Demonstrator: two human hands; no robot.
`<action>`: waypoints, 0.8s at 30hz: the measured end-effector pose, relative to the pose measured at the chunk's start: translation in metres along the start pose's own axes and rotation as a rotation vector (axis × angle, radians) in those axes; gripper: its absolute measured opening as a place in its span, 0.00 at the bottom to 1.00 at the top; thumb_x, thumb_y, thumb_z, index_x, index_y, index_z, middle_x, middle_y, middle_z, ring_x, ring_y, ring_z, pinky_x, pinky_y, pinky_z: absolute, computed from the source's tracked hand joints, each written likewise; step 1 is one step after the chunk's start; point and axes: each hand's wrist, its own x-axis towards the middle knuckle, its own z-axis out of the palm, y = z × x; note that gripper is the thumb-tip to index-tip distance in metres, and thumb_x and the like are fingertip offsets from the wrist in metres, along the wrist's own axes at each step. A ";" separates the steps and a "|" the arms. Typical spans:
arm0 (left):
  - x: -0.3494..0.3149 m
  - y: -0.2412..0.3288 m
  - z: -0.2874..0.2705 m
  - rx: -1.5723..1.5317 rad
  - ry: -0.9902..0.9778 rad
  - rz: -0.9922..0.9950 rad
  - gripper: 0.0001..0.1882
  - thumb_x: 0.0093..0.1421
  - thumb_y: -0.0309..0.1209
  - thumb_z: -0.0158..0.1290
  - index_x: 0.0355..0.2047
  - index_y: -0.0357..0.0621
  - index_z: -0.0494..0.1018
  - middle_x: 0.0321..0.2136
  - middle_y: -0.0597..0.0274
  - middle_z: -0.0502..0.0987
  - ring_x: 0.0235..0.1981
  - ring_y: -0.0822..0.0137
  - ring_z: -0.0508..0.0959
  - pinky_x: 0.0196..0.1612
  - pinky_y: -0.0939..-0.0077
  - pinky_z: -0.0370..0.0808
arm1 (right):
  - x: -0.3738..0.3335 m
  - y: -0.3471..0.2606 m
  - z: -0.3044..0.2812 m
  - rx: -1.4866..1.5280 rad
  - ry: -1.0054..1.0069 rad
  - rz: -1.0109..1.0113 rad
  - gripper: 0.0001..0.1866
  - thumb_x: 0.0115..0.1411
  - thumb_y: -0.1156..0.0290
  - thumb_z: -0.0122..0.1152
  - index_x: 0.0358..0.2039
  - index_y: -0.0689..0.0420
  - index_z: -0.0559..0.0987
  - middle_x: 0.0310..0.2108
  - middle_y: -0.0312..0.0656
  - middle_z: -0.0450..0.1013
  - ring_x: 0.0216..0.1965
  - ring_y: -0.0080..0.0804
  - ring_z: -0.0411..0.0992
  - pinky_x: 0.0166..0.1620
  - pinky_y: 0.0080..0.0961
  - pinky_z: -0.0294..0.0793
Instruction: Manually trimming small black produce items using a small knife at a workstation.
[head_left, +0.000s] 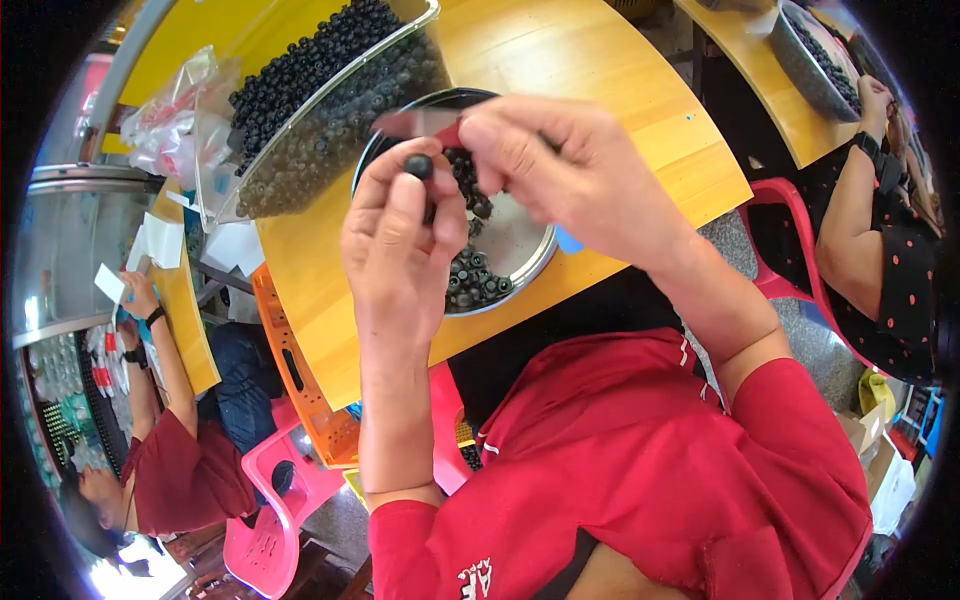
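My left hand [395,240] is raised over the near side of a round pan [525,235] and pinches a small dark ball [418,166] between thumb and fingers. Another dark piece shows lower down, against its fingers. My right hand [560,165] is closed round a small knife with a red handle [450,132]. Its blade is smeared by motion and reaches left, just above the ball; whether it touches cannot be told. Several dark balls [475,283] lie in the pan, many with ring-like ends. Both hands hide part of the pan.
A clear plastic bin [345,85] heaped with dark balls stands left of the pan on the wooden table [610,60]. Crumpled plastic bags [180,110] lie beyond it. An orange crate [290,370] is by the table's left edge. People sit left and right, the right one at another pan [815,65].
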 end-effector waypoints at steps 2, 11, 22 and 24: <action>0.004 0.009 -0.002 -0.171 0.007 -0.166 0.13 0.65 0.34 0.47 0.45 0.39 0.69 0.34 0.60 0.73 0.24 0.76 0.67 0.25 0.87 0.61 | 0.000 -0.002 -0.011 0.049 0.117 0.028 0.13 0.66 0.66 0.51 0.41 0.62 0.78 0.23 0.30 0.69 0.17 0.08 0.57 0.18 0.09 0.54; 0.041 -0.006 -0.002 1.004 -0.329 -0.151 0.12 0.61 0.34 0.52 0.35 0.36 0.76 0.24 0.63 0.75 0.27 0.73 0.73 0.30 0.79 0.70 | 0.000 -0.010 -0.030 0.150 0.218 -0.011 0.16 0.67 0.66 0.50 0.47 0.66 0.76 0.25 0.31 0.69 0.15 0.08 0.54 0.17 0.09 0.50; 0.046 -0.030 0.002 1.806 -0.632 0.191 0.05 0.53 0.25 0.51 0.26 0.35 0.71 0.28 0.46 0.76 0.32 0.47 0.78 0.33 0.59 0.75 | -0.003 -0.009 -0.031 0.158 0.220 -0.001 0.16 0.67 0.67 0.50 0.46 0.66 0.76 0.25 0.30 0.68 0.16 0.08 0.53 0.17 0.09 0.49; 0.046 -0.024 0.000 1.739 -0.596 0.199 0.05 0.54 0.25 0.52 0.27 0.35 0.71 0.28 0.46 0.76 0.31 0.47 0.78 0.33 0.59 0.74 | -0.004 -0.007 -0.031 0.159 0.233 -0.005 0.16 0.67 0.67 0.50 0.46 0.66 0.76 0.25 0.31 0.69 0.16 0.08 0.53 0.17 0.09 0.49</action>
